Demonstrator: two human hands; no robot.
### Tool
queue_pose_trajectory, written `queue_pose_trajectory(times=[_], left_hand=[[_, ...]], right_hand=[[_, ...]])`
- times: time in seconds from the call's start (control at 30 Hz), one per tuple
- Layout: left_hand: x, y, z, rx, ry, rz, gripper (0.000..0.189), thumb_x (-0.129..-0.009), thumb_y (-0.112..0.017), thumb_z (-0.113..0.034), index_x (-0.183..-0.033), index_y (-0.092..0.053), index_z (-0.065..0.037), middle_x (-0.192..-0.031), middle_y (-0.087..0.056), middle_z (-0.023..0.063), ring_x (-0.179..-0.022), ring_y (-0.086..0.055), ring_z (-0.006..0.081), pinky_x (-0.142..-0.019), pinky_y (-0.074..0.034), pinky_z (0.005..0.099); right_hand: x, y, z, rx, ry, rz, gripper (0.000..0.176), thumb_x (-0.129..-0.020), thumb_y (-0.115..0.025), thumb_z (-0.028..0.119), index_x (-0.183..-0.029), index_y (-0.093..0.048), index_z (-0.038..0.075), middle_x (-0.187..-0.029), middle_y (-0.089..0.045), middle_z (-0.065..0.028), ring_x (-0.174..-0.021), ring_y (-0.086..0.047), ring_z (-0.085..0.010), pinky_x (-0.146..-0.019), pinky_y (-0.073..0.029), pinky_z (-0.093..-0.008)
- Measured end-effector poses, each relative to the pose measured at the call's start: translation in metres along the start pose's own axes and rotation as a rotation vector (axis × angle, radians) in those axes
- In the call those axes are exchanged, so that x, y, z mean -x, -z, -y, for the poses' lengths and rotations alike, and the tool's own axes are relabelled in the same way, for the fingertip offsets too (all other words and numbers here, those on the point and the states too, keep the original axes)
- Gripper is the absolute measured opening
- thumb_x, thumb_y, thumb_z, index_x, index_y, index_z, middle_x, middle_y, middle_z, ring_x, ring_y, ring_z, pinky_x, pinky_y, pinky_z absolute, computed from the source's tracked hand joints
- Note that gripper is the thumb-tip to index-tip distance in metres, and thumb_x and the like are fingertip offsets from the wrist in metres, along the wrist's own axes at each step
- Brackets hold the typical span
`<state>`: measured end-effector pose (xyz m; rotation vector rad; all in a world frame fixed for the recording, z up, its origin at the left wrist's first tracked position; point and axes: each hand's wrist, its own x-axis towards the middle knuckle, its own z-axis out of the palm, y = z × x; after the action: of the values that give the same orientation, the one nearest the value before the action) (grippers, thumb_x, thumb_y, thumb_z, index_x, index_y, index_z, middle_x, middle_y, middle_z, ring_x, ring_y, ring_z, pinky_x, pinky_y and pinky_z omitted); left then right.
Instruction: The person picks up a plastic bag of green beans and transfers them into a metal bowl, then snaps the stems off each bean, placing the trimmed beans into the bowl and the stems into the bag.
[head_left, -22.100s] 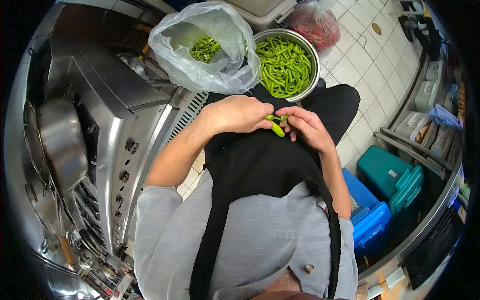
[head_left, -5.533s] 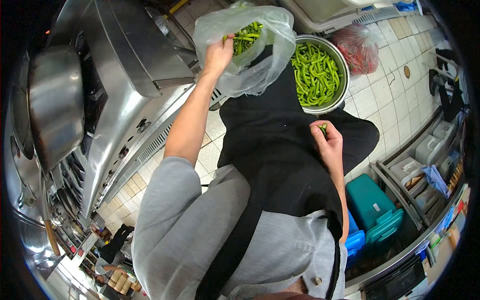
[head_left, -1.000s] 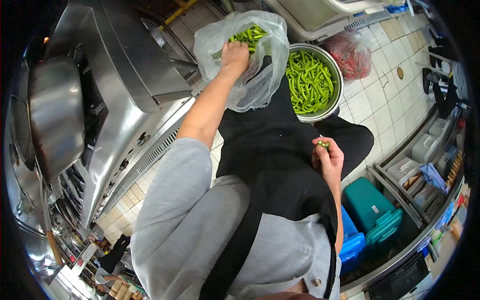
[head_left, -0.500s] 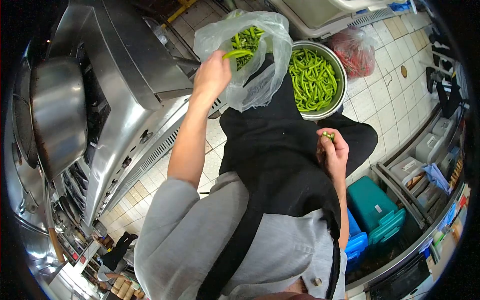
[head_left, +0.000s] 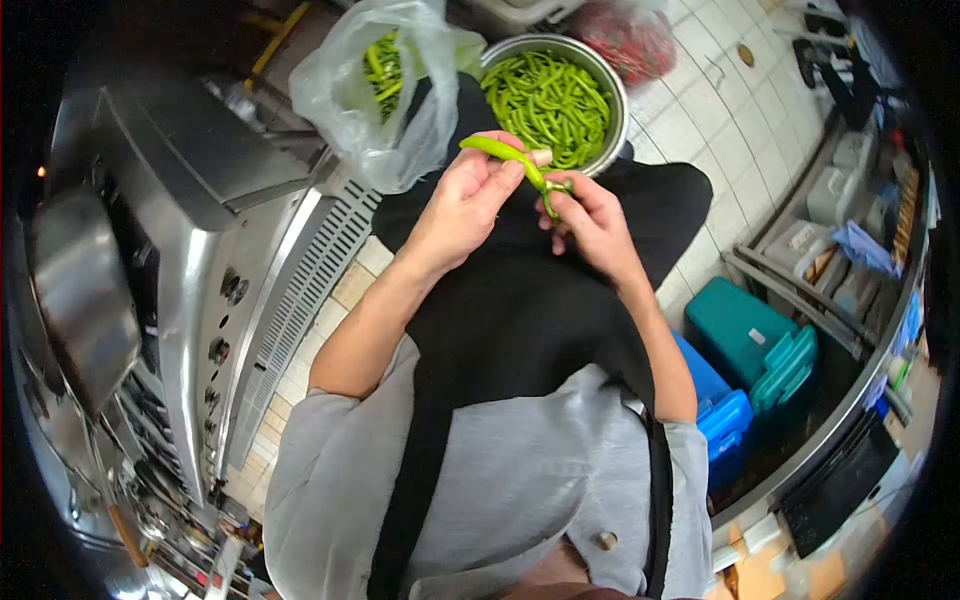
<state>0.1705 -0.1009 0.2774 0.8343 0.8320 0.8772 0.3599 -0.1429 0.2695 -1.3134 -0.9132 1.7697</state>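
Note:
Between thumb and fingers, my left hand [head_left: 468, 205] holds a long green pepper [head_left: 497, 150] by its body, above my lap. My right hand [head_left: 592, 222] is closed at the pepper's stem end, with green stems [head_left: 552, 196] between its fingers. Both hands nearly meet at the pepper. Just beyond them sits a round metal bowl [head_left: 619, 122] full of green peppers [head_left: 548, 100]. To its left is an open clear plastic bag [head_left: 330, 88] with more green peppers [head_left: 383, 72] inside.
A tied bag of red peppers [head_left: 628, 42] rests on the tiled floor behind the bowl. A steel stove [head_left: 215, 290] with knobs runs along the left. On the right are a green bin [head_left: 740, 330], a blue bin [head_left: 715, 400] and a metal rack [head_left: 800, 300].
My left hand has moved from the plastic bag toward my right hand, bringing the green pepper. My right hand has risen to the pepper's stem end. The view has shifted.

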Motion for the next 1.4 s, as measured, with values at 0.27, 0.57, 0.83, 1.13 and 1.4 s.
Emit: queue_pose_trajectory(times=[0.27,0.57,0.83,1.13,1.4], left_hand=[[-0.013,-0.019,0.015,-0.28,-0.184,0.007,0.02,-0.102,-0.05,-0.004,-0.121,-0.044,0.0,-0.119,-0.063,0.0138,-0.113,-0.06,0.0164,-0.097,-0.048,0.03],[-0.014,-0.024,0.026,-0.64,-0.274,-0.08,0.023,-0.094,-0.066,-0.01,-0.109,-0.055,0.003,-0.091,-0.074,0.0139,-0.077,-0.071,0.0217,-0.069,-0.054,0.0313],[-0.015,-0.027,0.024,-0.248,0.079,-0.019,0.025,-0.096,-0.065,-0.01,-0.116,-0.056,0.004,-0.1,-0.071,0.0101,-0.086,-0.066,0.011,-0.078,-0.053,0.025],[-0.006,-0.033,0.022,-0.288,0.018,0.003,0.024,-0.095,-0.066,-0.01,-0.113,-0.058,0.004,-0.098,-0.071,0.0081,-0.087,-0.066,0.0107,-0.078,-0.052,0.0247],[-0.039,-0.027,0.032,-0.116,0.334,0.009,0.026,-0.097,-0.064,-0.022,-0.106,-0.066,0.002,-0.093,-0.071,0.0076,-0.084,-0.066,0.0123,-0.075,-0.052,0.0269]], right_hand=[[0.008,0.013,-0.008,-0.326,-0.007,-0.008,0.03,-0.1,-0.056,0.018,-0.124,-0.057,-0.001,-0.095,-0.065,-0.0091,-0.073,-0.061,-0.0115,-0.049,-0.052,-0.0237],[0.011,0.015,-0.022,0.132,0.133,-0.054,0.019,-0.092,-0.06,0.007,-0.108,-0.065,-0.002,-0.092,-0.067,-0.004,-0.084,-0.061,-0.0087,-0.072,-0.05,-0.025],[0.018,0.018,-0.026,0.145,0.18,-0.07,0.018,-0.093,-0.06,0.007,-0.107,-0.066,-0.002,-0.092,-0.066,-0.0017,-0.085,-0.059,-0.0081,-0.079,-0.048,-0.0249],[0.019,0.022,-0.034,0.086,0.228,-0.061,0.015,-0.094,-0.057,0.007,-0.103,-0.066,-0.003,-0.083,-0.062,0.0012,-0.076,-0.057,-0.0076,-0.069,-0.048,-0.0251],[0.024,0.021,-0.023,0.25,0.374,-0.09,0.015,-0.092,-0.055,0.003,-0.1,-0.067,-0.002,-0.081,-0.062,-0.0002,-0.075,-0.055,-0.0067,-0.069,-0.046,-0.0235]])
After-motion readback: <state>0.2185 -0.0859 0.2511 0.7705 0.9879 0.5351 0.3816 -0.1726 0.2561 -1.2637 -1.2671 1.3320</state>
